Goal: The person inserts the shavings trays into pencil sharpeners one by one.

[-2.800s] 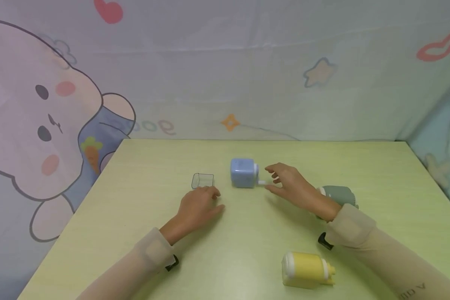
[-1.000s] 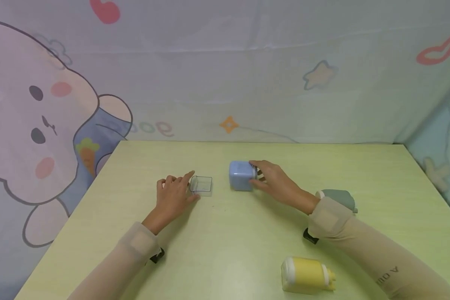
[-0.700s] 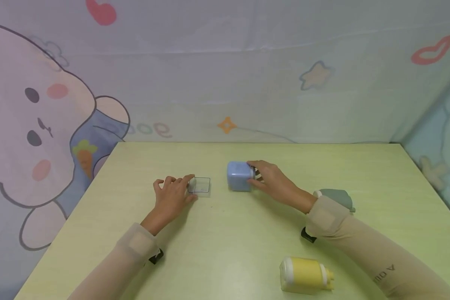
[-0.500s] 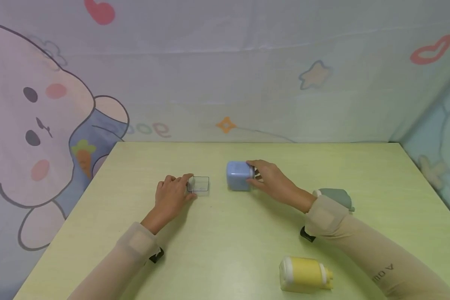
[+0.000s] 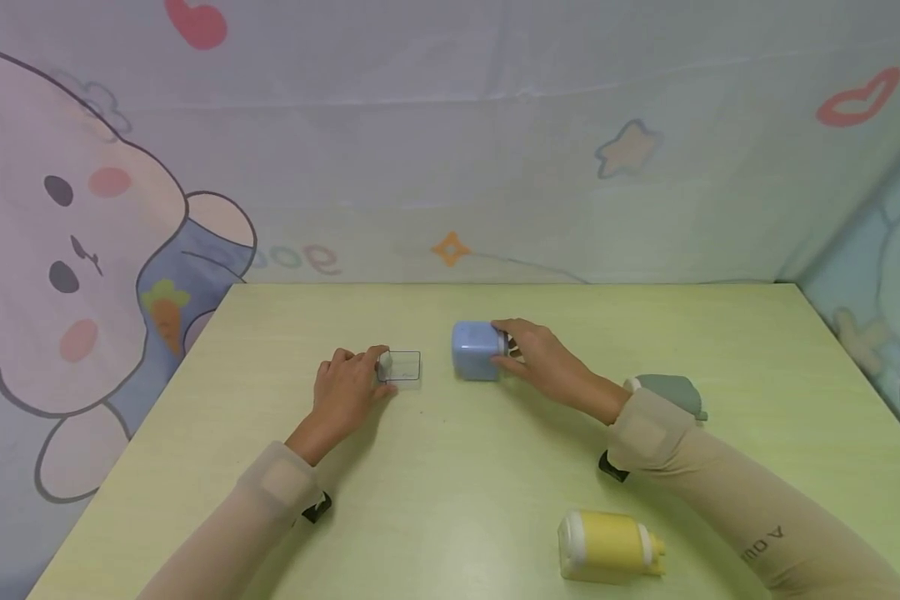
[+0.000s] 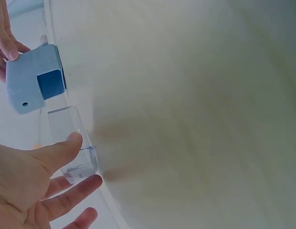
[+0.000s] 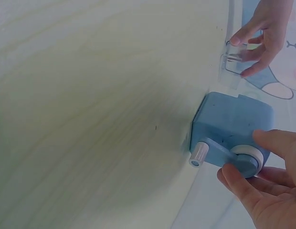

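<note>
Presently, I log: left hand point(image 5: 340, 393), pinching clear tray point(image 5: 405, 367); right hand point(image 5: 546, 358), gripping blue sharpener point(image 5: 474, 350) at tray's three o'clock; I'd align tray squarely with opening point(image 6: 51, 85).

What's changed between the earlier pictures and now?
The right hand moved leftward and now grips the blue crank device; the left hand shifted left and now pinches the clear container. The blue crank device, yellow device and green device stayed put.

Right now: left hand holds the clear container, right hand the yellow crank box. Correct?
Not yellow: the right hand holds the blue crank box, as the right wrist view shows. The left hand does hold the clear container.
</note>
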Motion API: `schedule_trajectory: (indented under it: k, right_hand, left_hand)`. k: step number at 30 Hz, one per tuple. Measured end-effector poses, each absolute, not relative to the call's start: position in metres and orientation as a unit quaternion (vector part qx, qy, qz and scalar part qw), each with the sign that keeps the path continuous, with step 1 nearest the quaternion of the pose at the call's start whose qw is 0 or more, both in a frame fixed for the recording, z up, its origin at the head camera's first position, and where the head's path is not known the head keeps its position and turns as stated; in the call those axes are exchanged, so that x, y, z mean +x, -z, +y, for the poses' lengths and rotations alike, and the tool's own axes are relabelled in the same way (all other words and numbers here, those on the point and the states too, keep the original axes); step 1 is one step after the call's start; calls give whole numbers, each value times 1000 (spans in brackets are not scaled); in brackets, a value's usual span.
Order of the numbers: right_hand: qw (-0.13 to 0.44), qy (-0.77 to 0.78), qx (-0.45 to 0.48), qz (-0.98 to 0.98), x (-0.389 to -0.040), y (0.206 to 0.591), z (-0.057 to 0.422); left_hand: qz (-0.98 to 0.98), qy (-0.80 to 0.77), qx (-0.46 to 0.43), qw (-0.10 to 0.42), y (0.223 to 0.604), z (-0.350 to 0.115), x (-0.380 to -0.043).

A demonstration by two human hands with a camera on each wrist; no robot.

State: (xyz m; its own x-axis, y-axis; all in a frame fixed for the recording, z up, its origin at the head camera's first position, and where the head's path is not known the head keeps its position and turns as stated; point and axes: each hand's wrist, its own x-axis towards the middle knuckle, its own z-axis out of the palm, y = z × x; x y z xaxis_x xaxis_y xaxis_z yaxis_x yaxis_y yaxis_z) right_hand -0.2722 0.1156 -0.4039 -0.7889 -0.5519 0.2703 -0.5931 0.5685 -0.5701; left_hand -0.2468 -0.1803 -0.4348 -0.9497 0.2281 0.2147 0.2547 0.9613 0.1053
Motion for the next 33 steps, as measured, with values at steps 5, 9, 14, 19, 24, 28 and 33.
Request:
schedule_trajectory:
  k: [5, 9, 14, 19, 24, 28, 33]
  right_hand:
    - [30, -332, 322, -886, -272, 404, 116]
    - [30, -331, 322, -886, -273, 405, 116]
    - [29, -333, 324, -885, -274, 406, 116]
    - [29, -335, 323, -885, -274, 406, 116]
    - [36, -331, 324, -886, -273, 406, 115]
    - [37, -327, 323, -887, -272, 406, 115]
    - [33, -323, 318, -891, -272, 405, 115]
  left_hand:
    - [-985, 64, -119, 104, 435, -179, -247]
    - [-985, 67, -120, 106, 435, -179, -248]
    - [-985, 73, -117, 102, 435, -176, -249]
    - [-985, 73, -118, 101, 435, -174, -251]
    - [-985, 72, -117, 100, 434, -172, -252]
    - [-986, 74, -116, 98, 434, -170, -252]
    - [-987, 71, -111, 90, 433, -166, -252]
